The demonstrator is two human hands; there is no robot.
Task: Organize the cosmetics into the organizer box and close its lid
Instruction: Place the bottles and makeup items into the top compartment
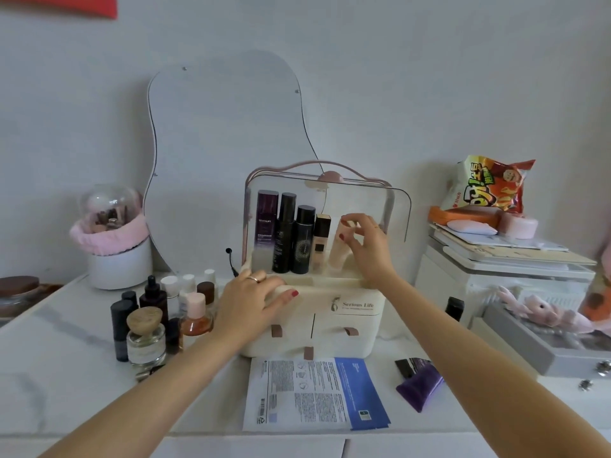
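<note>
The cream organizer box (357,328) stands mid-table with its clear lid (400,206) raised. Inside stand a purple bottle (267,219), two black bottles (286,233) and a foundation bottle (321,236). My right hand (367,246) has its fingers around the top of a peach tube (340,249) standing in the upper compartment. My left hand (254,299) rests flat on the box's front left edge. A cluster of small bottles (155,315) waits to the left of the box. A purple tube (418,385) and a sheet-mask packet (314,391) lie in front.
A wavy mirror (224,143) leans on the wall behind. A white pot with a pink band (115,252) sits at the left. Stacked white boxes (502,276), a snack bag (489,186) and a grey tray (529,345) crowd the right side.
</note>
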